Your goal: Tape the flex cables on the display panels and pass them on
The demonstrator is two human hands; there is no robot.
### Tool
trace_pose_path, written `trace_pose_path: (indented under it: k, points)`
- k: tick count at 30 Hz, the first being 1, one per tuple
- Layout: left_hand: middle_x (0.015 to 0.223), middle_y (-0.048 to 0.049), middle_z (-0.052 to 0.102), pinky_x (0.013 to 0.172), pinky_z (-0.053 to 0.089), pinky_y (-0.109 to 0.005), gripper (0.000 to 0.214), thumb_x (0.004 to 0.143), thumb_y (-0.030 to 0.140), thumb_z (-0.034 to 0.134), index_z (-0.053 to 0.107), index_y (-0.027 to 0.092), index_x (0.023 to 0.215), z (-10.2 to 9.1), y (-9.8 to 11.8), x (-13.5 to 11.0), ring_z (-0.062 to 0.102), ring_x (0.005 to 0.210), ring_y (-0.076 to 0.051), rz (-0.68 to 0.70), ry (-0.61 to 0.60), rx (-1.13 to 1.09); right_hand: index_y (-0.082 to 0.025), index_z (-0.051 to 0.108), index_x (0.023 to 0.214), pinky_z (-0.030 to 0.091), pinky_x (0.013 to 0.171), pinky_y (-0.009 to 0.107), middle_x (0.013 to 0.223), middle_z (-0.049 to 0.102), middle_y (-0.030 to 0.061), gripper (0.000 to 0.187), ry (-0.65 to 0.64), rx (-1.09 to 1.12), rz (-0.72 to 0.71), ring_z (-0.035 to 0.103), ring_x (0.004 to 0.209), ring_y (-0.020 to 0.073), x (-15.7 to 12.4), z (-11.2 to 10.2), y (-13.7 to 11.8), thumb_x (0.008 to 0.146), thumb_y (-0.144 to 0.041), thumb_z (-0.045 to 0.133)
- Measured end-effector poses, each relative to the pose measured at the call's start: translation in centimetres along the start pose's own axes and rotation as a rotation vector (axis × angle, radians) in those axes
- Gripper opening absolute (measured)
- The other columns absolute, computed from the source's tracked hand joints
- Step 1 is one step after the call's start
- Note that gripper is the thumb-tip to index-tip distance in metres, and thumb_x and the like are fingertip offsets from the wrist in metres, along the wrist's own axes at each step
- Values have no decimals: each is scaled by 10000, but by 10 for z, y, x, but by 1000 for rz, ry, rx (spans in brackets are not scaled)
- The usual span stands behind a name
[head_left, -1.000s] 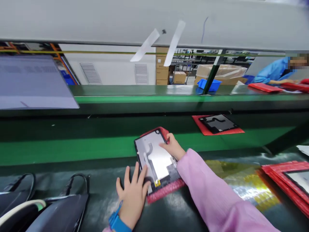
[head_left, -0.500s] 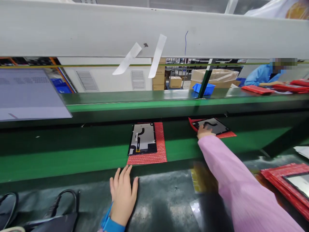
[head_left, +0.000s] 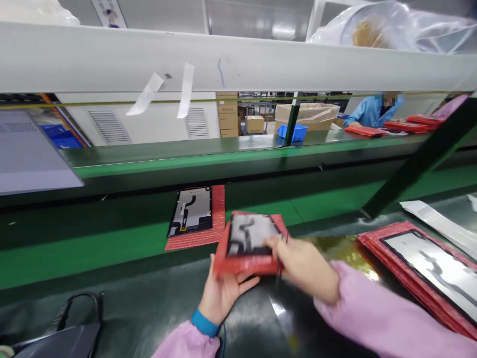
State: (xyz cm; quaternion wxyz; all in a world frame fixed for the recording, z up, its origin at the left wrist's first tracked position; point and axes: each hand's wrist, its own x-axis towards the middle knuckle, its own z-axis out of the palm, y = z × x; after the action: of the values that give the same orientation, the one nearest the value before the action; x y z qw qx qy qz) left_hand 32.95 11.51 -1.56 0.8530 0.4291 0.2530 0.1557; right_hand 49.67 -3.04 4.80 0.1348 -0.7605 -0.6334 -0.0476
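Over the bench, between my hands, is a display panel (head_left: 250,232) with a dark flex cable, lying on a red bubble-wrap sleeve (head_left: 242,263); both are blurred. My left hand (head_left: 219,293), with a blue band at the wrist, supports the sleeve's lower edge from beneath, its fingers partly hidden. At the right edge, my right hand (head_left: 294,258) pinches the panel and sleeve, thumb on top. Just left of them, another display panel (head_left: 192,211) rests on its own red bubble-wrap sleeve (head_left: 219,214) on the green belt (head_left: 112,238).
Stacked red sleeves (head_left: 376,238) with a panel (head_left: 428,263) on top sit at the right, beside a slanting dark post (head_left: 417,159). A black device with a cable (head_left: 74,333) lies lower left. Across the line, a person in blue (head_left: 368,112) sits near red sleeves.
My right hand has brought the panel and its sleeve from the belt toward me. My left hand has moved right and now supports it from below. The view has turned right.
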Motion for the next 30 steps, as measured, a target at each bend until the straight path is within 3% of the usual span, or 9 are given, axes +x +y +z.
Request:
trace_pose_path:
  k: [4,6,9,12,15,20,22,25,30]
  points:
    - [967,-121,790,897,570,-591,490,790,622,655,748,183,986,-4,2,-25,737,997,-391,-142,57,-34,-232,599,1231,568,899,352,1168,768,119,355,80,448,-270,734,1042,277,-68,19,-38,916,-381,666]
    - [867,-87,793,799,615,-523,305,676,360,774,724,178,915,-8,-3,-43,772,803,-340,-176,125,-38,-275,617,1095,564,873,364,1140,781,89,344,96,651,-163,741,1002,278,-91,24,-39,889,-541,683]
    - [824,-36,783,665,633,-427,484,524,144,775,674,184,995,-12,-11,-69,768,676,-295,-184,331,-49,-295,604,1070,550,782,372,996,781,67,364,142,917,118,730,845,244,-114,29,-32,1012,-598,412]
    - [966,-34,786,684,643,-405,775,499,116,768,601,223,1248,-14,-17,-91,778,818,-314,-133,472,-64,-281,580,1152,521,671,336,777,691,16,393,168,1102,427,640,640,190,-129,37,-28,1060,-532,291]
    - [1268,-76,720,904,616,-461,909,575,175,761,487,263,1437,-25,-26,-111,705,1120,-354,-44,510,18,-258,578,981,491,571,292,721,647,-7,349,145,1208,595,580,557,155,-142,52,-26,981,-596,494]
    - [1681,-39,270,1208,295,-559,815,903,282,594,188,381,1603,-38,-49,-147,257,1526,-343,488,634,780,-244,529,776,355,362,216,601,616,-25,464,26,1224,784,498,408,115,-162,71,-27,794,-674,703]
    - [1694,-14,226,1228,206,-599,739,958,179,506,208,395,1599,-29,-50,-156,148,1553,-331,670,502,1176,-240,542,782,362,353,210,615,642,-13,452,17,1196,802,526,413,118,-165,69,-30,794,-661,708]
    - [1594,-56,444,1227,265,-553,673,953,75,434,326,308,1575,-4,-42,-151,257,1530,-293,751,88,1577,-236,562,780,369,354,209,615,664,-13,409,-24,1137,790,518,391,107,-161,61,-34,828,-621,690]
    - [1514,-53,546,1224,250,-596,510,863,54,509,588,211,1341,28,-40,-108,336,1499,-311,731,-462,1748,-232,555,763,402,386,216,611,687,-18,359,-81,1070,746,498,336,84,-153,51,-36,871,-561,650]
